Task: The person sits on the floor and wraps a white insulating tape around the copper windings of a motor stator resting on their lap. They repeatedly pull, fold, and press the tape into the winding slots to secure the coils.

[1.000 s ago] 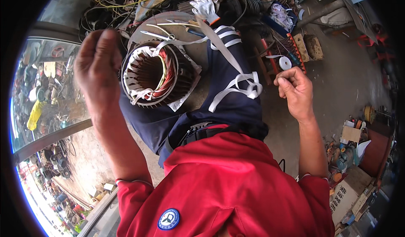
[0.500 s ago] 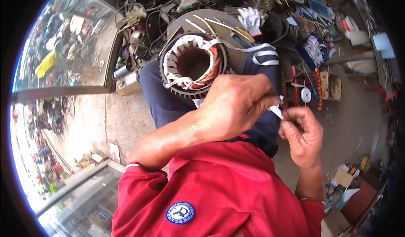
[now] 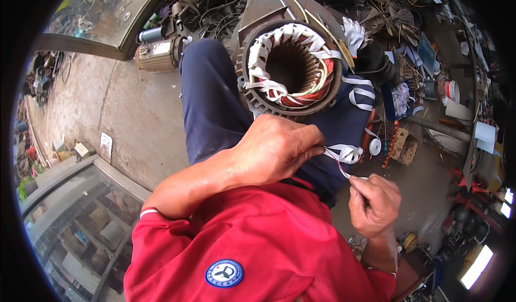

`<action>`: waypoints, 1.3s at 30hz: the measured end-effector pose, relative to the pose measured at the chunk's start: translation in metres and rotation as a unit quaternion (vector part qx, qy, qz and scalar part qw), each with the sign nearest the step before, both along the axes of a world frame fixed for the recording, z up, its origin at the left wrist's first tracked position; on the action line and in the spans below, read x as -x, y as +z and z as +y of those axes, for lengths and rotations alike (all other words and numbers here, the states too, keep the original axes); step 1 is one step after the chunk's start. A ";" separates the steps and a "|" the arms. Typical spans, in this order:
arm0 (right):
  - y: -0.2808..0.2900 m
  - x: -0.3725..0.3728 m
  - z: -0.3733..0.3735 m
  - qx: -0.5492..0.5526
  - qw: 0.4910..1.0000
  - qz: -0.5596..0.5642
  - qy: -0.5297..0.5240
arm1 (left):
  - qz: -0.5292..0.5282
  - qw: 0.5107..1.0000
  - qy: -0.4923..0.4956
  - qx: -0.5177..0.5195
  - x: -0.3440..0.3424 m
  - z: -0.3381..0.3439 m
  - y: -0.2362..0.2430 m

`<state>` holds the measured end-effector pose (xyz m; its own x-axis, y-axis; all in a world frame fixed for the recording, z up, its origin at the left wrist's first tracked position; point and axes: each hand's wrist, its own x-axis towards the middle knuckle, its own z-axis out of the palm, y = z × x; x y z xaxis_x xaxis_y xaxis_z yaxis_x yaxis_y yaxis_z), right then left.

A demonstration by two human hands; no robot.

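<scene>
My left hand (image 3: 277, 146) is closed in a pinch on a length of white tape (image 3: 337, 161). Lower and to the right, my right hand (image 3: 374, 205) pinches the same tape, which stretches between both hands, with loops over my right thigh. A motor stator (image 3: 336, 79) with red windings and white lacing rests on a dark stool (image 3: 244, 12) beyond my hands. More loose white tape (image 3: 363, 99) drapes over my right knee. A white glove (image 3: 353, 37) and several thin sticks (image 3: 306, 14) lie at the stool's back right.
A motor (image 3: 157, 54) sits on the floor left of my knee. A glass cabinet (image 3: 80, 173) fills the lower left, a glazed panel (image 3: 97, 17) the upper left. To the right are a tape roll (image 3: 374, 146), an orange slotted rack (image 3: 392, 143) and piled scrap and cables (image 3: 395, 17).
My left hand came from the far left across my lap toward the right one. My right hand moved down; tape now stretches between them. The view has shifted, placing the stator higher and further right.
</scene>
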<state>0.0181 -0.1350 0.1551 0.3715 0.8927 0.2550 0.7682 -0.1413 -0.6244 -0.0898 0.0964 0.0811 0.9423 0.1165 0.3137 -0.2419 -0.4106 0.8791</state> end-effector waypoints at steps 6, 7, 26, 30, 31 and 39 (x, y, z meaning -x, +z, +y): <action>-0.002 -0.024 0.028 0.010 0.968 -0.164 -0.188 | -0.023 0.992 0.114 0.048 0.015 0.005 -0.019; -0.004 -0.030 0.035 0.017 0.965 -0.190 -0.181 | -0.029 0.992 0.113 0.043 0.017 0.004 -0.026; -0.048 -0.076 0.101 0.033 0.932 -0.358 -0.042 | -0.050 0.994 0.072 0.061 0.038 -0.005 -0.054; -0.051 -0.075 0.103 0.028 0.961 -0.254 -0.102 | -0.044 0.995 0.069 0.054 0.039 -0.008 -0.058; -0.049 -0.074 0.103 0.039 0.967 -0.215 -0.128 | -0.044 0.995 0.068 0.053 0.039 -0.008 -0.058; -0.034 -0.090 0.110 0.110 0.962 0.037 -0.249 | -0.036 0.996 0.057 0.052 0.039 -0.012 -0.057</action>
<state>0.1077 -0.0246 0.1207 0.7766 0.6289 0.0366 0.5260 -0.6154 -0.5870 -0.1289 0.0845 0.0239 0.8964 0.2568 0.3614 -0.2635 -0.3471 0.9001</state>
